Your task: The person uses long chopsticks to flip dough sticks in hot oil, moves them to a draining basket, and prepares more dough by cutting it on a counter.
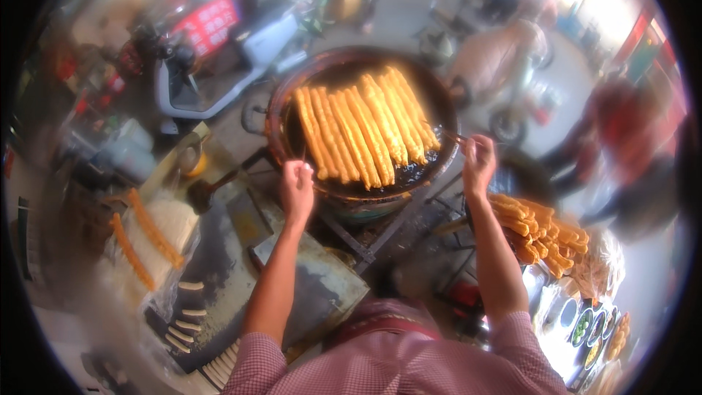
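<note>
Before me is a round wok [272, 137] of dark oil, with a row of several golden fried dough sticks [362, 131] lying side by side in it. My right hand [478, 167], at the wok's right rim, grips thin cooking sticks [454, 136] that point in towards the row's end. At the near left rim my left hand [298, 189] is closed, apparently around a thin dark stick [304, 151] pointing over the oil; most of it is hard to make out.
Left, a worktable [219, 263] bears raw dough strips [184, 326], covered dough [170, 225] with two orange-brown sticks on it, and a dark long-handled tool [203, 195]. Right, fried dough sticks [540, 230] are piled near small food bowls [582, 326]. A scooter [219, 88] and a blurred person [620, 137] stand beyond.
</note>
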`<state>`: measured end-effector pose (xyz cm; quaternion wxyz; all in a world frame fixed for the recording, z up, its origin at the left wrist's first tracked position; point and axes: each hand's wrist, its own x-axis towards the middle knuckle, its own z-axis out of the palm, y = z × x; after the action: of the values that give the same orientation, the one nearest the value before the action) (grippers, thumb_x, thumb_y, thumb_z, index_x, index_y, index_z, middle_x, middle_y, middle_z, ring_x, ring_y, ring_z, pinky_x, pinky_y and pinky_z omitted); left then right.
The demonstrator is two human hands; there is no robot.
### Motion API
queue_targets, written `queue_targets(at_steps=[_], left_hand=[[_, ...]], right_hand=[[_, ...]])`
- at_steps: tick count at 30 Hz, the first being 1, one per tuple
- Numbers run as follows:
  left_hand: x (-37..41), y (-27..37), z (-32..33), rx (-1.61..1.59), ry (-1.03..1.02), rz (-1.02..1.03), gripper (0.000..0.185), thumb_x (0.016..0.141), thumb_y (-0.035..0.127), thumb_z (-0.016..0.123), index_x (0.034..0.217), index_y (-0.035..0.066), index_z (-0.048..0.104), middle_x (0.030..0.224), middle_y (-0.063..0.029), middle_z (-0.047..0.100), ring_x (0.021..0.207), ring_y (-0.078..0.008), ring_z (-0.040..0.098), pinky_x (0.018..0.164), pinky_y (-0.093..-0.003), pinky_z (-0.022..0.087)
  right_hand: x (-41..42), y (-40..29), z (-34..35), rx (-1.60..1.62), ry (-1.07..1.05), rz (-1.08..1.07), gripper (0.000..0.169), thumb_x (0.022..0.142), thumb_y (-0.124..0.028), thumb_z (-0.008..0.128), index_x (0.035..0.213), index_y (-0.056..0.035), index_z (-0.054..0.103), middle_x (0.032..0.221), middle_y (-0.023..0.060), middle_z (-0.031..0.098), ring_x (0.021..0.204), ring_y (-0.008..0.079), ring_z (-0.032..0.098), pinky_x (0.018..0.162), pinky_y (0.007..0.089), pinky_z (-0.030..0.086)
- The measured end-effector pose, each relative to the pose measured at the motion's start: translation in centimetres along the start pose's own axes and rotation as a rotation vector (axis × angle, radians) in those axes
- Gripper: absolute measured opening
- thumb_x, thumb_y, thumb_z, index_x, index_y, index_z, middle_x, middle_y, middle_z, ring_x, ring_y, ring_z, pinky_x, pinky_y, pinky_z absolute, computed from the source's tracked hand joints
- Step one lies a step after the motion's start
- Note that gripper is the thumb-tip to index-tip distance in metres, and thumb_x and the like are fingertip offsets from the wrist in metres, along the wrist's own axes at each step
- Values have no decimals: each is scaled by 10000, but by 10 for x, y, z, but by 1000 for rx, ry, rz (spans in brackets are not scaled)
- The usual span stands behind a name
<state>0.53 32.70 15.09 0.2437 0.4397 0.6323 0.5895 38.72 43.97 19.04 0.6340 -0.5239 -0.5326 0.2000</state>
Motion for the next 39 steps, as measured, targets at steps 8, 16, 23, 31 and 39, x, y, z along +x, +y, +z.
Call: queue_targets(at_steps=[8, 16, 23, 31, 39], left_hand=[[-12, -3, -7, 63, -21, 137, 215, 1059, 190, 539, 1156, -1, 553, 972, -76, 682, 762, -108, 609, 698, -270, 517], [-46, 3, 1, 13, -112, 119, 214, 1072, 174, 521, 1186, -6, 542, 999, -77, 674, 774, -99, 587, 726, -258, 508], [-64, 20, 6, 4, -59, 76, 235, 1070, 176, 522, 1206, -14, 543, 1038, -93, 682, 789, -100, 583, 736, -265, 510], [-75, 25, 6, 79, -7, 17, 231, 1062, 169, 530, 1196, -19, 544, 1025, -101, 693, 763, -112, 594, 735, -277, 519], [-73, 37, -21, 23, -68, 62, 239, 1067, 177, 533, 1204, -18, 549, 1024, -109, 701, 799, -111, 613, 745, -271, 521]], right_hand=[[-17, -11, -5, 95, -60, 75, 237, 1044, -198, 620, 1118, 26, 641, 977, 77, 705, 891, 119, 659, 831, 268, 543], [-32, -22, -13, 135, -32, 54, 227, 1048, -185, 616, 1152, 13, 656, 977, 42, 691, 911, 97, 640, 829, 245, 504], [-70, -36, -27, 247, -137, 61, 170, 1040, -117, 610, 1134, 9, 674, 1065, 55, 674, 988, 110, 629, 889, 258, 500], [-103, -55, -20, 234, -263, -44, 115, 981, 0, 643, 1087, 9, 689, 1025, 90, 666, 942, 152, 638, 841, 273, 503], [-123, -83, 21, 250, -319, -105, 121, 970, 18, 647, 1082, 11, 693, 979, 81, 670, 881, 121, 633, 784, 259, 510]])
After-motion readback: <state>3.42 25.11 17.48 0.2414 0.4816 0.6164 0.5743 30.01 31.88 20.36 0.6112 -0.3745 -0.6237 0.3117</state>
